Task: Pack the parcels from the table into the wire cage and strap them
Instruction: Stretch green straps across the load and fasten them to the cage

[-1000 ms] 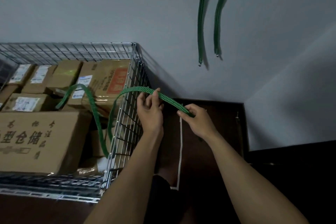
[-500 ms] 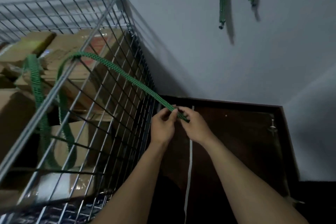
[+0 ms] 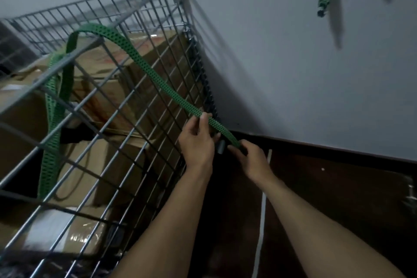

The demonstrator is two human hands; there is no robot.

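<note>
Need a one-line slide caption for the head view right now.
Both hands, left and right, grip a perforated green plastic strap draped over the grey wire cage of brown cardboard parcels.

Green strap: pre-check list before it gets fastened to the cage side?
1. Strap passes over the cage's top rail: ok.
2. Left hand pinches the strap near its end: ok.
3. Right hand holds the strap's tip: ok.
4. Boxes sit inside the wire cage: ok.
5. Strap free of twists along the inside run: cannot tell.
6. Fastening point at the cage's lower corner: cannot tell, dark there.
</note>
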